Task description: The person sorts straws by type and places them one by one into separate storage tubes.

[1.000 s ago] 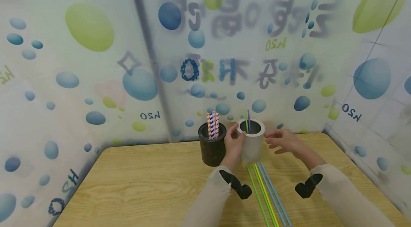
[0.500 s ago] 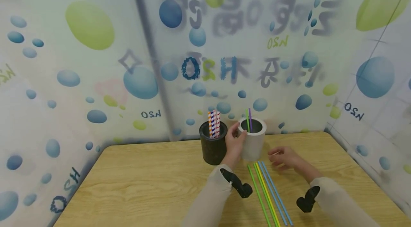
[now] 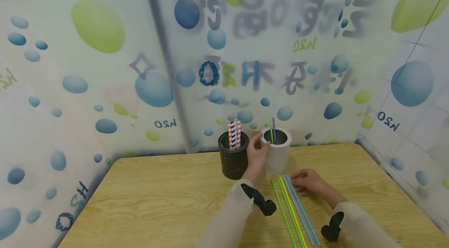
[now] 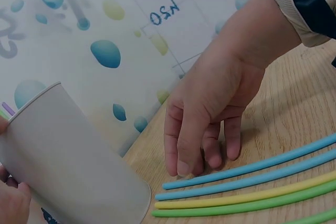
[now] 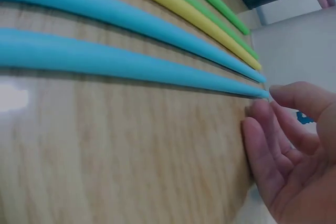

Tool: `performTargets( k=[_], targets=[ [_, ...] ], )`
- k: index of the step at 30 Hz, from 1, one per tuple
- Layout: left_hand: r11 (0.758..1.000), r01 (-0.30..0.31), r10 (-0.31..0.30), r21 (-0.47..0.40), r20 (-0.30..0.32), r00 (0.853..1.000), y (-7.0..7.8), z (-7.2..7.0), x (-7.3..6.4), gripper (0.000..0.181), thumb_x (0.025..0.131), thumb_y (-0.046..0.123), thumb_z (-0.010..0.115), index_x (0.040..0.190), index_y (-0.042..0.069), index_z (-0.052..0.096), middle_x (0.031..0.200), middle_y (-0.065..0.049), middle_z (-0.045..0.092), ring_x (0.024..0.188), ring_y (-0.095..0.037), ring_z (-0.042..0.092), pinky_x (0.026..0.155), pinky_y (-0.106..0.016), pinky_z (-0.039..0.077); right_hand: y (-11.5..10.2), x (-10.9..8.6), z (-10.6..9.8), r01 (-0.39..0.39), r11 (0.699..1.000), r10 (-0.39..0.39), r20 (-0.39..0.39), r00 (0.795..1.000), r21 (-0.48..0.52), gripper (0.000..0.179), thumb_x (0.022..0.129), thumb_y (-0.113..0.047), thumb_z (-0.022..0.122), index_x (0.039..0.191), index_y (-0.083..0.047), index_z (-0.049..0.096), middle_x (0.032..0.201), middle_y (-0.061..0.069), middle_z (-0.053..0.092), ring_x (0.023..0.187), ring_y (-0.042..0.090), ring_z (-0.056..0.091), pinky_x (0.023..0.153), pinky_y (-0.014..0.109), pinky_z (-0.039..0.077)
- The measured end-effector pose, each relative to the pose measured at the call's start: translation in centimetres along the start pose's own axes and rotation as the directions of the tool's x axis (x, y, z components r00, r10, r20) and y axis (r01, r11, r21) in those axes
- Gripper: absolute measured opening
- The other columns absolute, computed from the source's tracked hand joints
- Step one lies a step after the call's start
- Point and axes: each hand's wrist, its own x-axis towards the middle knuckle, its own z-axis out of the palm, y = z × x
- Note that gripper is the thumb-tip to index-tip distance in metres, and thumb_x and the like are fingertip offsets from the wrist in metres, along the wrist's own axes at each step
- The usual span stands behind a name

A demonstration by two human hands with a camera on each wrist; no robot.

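Note:
My left hand (image 3: pixel 257 158) holds the side of a white cylindrical cup (image 3: pixel 279 158), thumb at the front and fingers on its left. A green straw (image 3: pixel 271 130) and a purple straw (image 3: pixel 274 128) stand inside that cup. On the table in front lie two blue straws (image 3: pixel 304 211), a yellow straw (image 5: pixel 173 3) and two green straws (image 3: pixel 283 212), side by side. My right hand (image 3: pixel 309 182) is low over the table at the far end of the outer blue straw. In the right wrist view its thumb is right at that straw's tip, the fingers loosely bent below.
A black cup (image 3: pixel 233 165) with several patterned paper straws (image 3: pixel 234 135) stands just left of my left hand. The wooden table (image 3: pixel 158 197) extends to the left. Behind it rises a patterned wall covering (image 3: pixel 105 96).
My right hand has come down from beside the white cup to the far end of the blue straws. The left hand keeps its hold on the cup.

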Motion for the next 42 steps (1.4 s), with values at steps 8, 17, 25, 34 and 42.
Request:
performTargets(
  k=[8,17,25,34,42],
  targets=[
    [1.000,0.015,-0.015,-0.003,-0.006,1.000,0.1,0.1,-0.1,0.038,0.086,0.006,0.061,0.123,0.007,0.055,0.128,-0.010,0.050,0.119,-0.027,0.044,0.104,-0.042,0.030,-0.1,-0.3,0.4,0.053,0.998,-0.052,0.017,0.998,-0.030,0.027,0.083,-0.010,0.063,0.102,0.009,0.057,0.070,0.003,0.055,0.062,0.015,0.053,0.052,0.028,0.048],
    [1.000,0.010,-0.010,-0.004,-0.016,1.000,0.1,0.2,-0.1,0.038,0.085,0.005,0.061,0.122,0.007,0.055,0.127,-0.010,0.051,0.118,-0.026,0.045,0.104,-0.041,0.031,-0.5,-0.1,0.9,-0.016,0.999,0.014,-0.047,0.999,-0.044,0.023,0.079,-0.005,0.066,0.097,0.007,0.058,0.066,0.004,0.053,0.056,0.014,0.050,0.048,0.026,0.046],
    [1.000,-0.011,0.011,-0.015,0.000,1.000,1.4,0.1,-0.9,0.039,0.085,0.000,0.059,0.123,-0.003,0.052,0.127,-0.019,0.049,0.118,-0.034,0.043,0.103,-0.045,0.030,-1.1,0.3,1.3,-0.107,0.989,0.094,-0.116,0.989,-0.105,0.023,0.075,-0.005,0.072,0.091,0.003,0.059,0.071,0.007,0.055,0.058,0.016,0.053,0.049,0.027,0.050],
    [1.000,-0.014,0.014,0.009,-0.020,1.000,0.0,0.1,-0.1,0.039,0.084,0.004,0.062,0.122,0.003,0.055,0.126,-0.014,0.051,0.117,-0.029,0.045,0.103,-0.043,0.032,-1.2,0.6,1.3,-0.135,0.981,0.120,-0.108,0.987,-0.141,0.025,0.074,-0.004,0.072,0.091,0.004,0.056,0.075,0.009,0.053,0.061,0.018,0.054,0.051,0.029,0.052],
    [1.000,0.001,0.000,0.010,-0.028,1.000,0.2,0.1,-0.2,0.037,0.085,0.004,0.061,0.121,0.005,0.056,0.125,-0.012,0.052,0.116,-0.028,0.046,0.103,-0.041,0.032,-1.2,0.6,1.3,-0.151,0.974,0.133,-0.113,0.985,-0.170,0.021,0.075,-0.003,0.067,0.092,0.004,0.057,0.073,0.008,0.053,0.060,0.016,0.054,0.050,0.027,0.052]
  ],
)
